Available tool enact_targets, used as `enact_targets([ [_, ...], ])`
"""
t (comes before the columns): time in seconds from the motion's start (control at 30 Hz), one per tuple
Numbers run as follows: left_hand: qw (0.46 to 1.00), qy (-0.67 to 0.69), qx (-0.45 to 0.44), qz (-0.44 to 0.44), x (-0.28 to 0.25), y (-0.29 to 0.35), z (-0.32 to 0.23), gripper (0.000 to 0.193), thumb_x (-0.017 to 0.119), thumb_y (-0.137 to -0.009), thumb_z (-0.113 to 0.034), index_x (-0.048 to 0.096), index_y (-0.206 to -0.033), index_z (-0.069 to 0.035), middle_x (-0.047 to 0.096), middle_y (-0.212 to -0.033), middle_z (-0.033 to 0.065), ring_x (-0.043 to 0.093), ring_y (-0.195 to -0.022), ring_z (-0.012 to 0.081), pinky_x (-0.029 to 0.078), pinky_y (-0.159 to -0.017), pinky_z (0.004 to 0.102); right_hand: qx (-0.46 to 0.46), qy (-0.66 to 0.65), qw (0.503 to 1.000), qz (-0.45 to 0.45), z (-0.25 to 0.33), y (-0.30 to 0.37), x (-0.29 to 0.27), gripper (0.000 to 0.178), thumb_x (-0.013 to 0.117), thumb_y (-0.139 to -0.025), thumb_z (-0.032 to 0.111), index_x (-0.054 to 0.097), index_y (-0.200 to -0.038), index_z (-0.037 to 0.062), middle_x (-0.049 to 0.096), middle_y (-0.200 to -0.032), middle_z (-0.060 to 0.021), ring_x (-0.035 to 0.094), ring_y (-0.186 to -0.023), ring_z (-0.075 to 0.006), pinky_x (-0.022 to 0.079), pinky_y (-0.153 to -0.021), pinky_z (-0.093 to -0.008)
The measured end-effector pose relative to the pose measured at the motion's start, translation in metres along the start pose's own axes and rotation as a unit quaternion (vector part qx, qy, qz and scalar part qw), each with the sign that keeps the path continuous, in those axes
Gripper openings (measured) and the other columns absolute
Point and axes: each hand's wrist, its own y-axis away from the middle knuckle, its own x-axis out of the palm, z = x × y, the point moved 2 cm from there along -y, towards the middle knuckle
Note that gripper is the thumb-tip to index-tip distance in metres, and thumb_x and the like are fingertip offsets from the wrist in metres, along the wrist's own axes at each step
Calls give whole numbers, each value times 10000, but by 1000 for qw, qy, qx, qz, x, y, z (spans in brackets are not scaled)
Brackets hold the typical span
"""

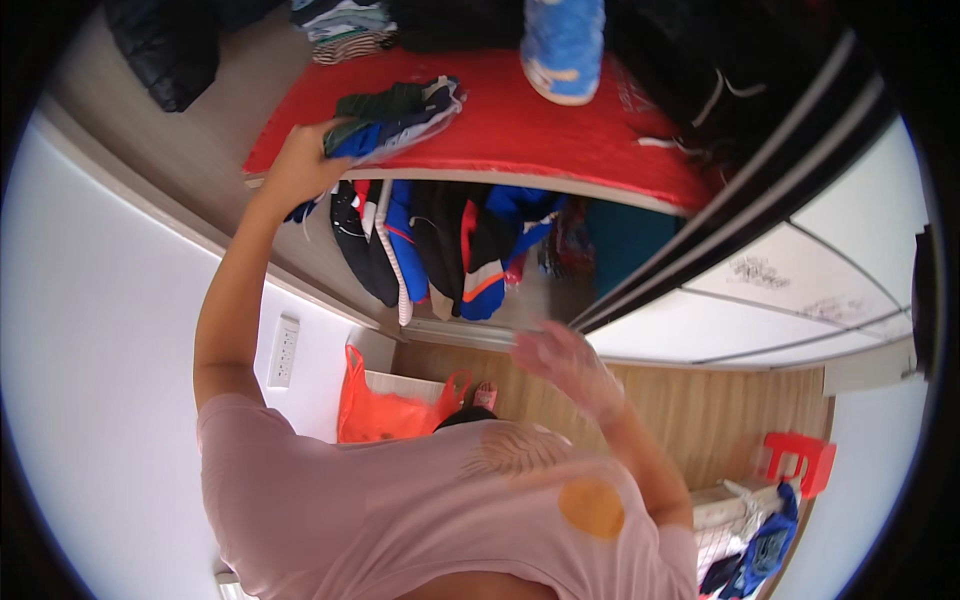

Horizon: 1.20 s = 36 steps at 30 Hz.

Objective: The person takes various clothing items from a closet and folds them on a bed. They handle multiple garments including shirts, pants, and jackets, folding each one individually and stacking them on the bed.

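Up on the red-covered shelf lies a small stack of folded clothes, dark green, blue and grey-white. My left hand grips the stack's left end, with its fingers over the top and the thumb lower down at the shelf's front edge. Lower and to the right, my right hand hangs in the air in front of the wardrobe, blurred by motion. Its fingers look stretched out and nothing shows in them. Below the shelf, several garments in black, blue, red and striped cloth hang side by side.
A blue plush item stands on the shelf, near a striped clothes pile. Dark clothing fills the upper right. White sliding door panels border the right side. An orange-red bag and a red stool stand lower down.
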Motion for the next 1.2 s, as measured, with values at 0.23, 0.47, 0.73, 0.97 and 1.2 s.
enact_targets([
  [0.23,972,-100,213,14,60,75,-113,508,614,-585,-8,584,-1085,-91,585,-1057,133,549,-1011,322,442,-871,406,-106,-255,953,124,43,-65,47,756,537,-814,539,256,-1378,121,427,-1306,-143,433,-1202,-247,369,-984,-478],
  [0.47,922,-73,372,79,156,135,-212,446,623,-647,-128,579,-1091,-103,512,-1147,115,448,-1124,328,310,-973,514,-31,-233,958,-163,14,51,4,334,623,-806,128,551,-1119,38,618,-1024,-64,624,-885,-176,548,-722,-308],
  [0.73,756,147,485,415,245,185,-326,536,700,-697,-190,506,-1188,-102,404,-1292,171,367,-1198,383,283,-981,529,-95,-393,767,-498,-119,221,-89,324,579,-812,104,548,-1130,44,592,-1099,-103,590,-979,-239,509,-808,-389],
  [0.97,664,76,487,562,305,221,-369,434,644,-755,-176,518,-1154,-59,527,-1164,142,488,-1075,328,376,-914,421,-277,-533,428,-675,-298,411,-122,300,529,-795,53,512,-1095,42,599,-1055,-118,600,-940,-281,502,-800,-478],
  [1.2,646,51,498,577,317,237,-409,399,611,-771,-156,517,-1139,-32,547,-1110,170,510,-1035,339,407,-877,398,-441,-455,326,-701,-333,579,-170,261,555,-778,28,552,-1037,60,616,-1031,-93,612,-914,-287,533,-767,-454],
])
